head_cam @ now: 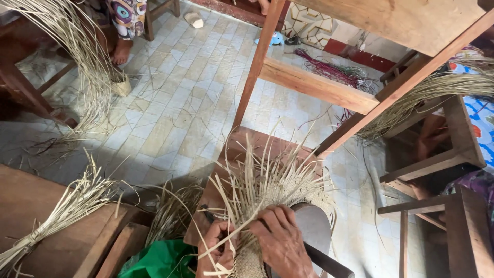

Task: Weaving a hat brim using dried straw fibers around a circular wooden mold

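The person's left hand (215, 246) pinches a few pale straw strips against the half-woven piece (267, 198), fingers curled shut on them, while the right hand (280, 239) presses down over the woven band with its fingers closed around the work, just beside the left. The weave sits at the bottom centre of the view, wrapped over a dark rounded form (315, 226) that rests on a small wooden stool (242, 149), and its loose strips fan upward and outward. The likeliest trouble seems to be those free ends: they are thin and stiff-looking, and a sharp bend or hard tug could crack one or pull it out of the rows already laid. If either grip eases, the last rows may loosen, leaving a slack patch. The weave could also slip around the form if pressed unevenly. A straw bundle (62, 211) lies on the bench (31, 206) to the left, and stray strips litter the tiled floor (175, 92); loose ends might tangle with the work. A green bag (162, 260) lies near the left hand. Another person's bare foot (121, 51) shows well apart, top left.
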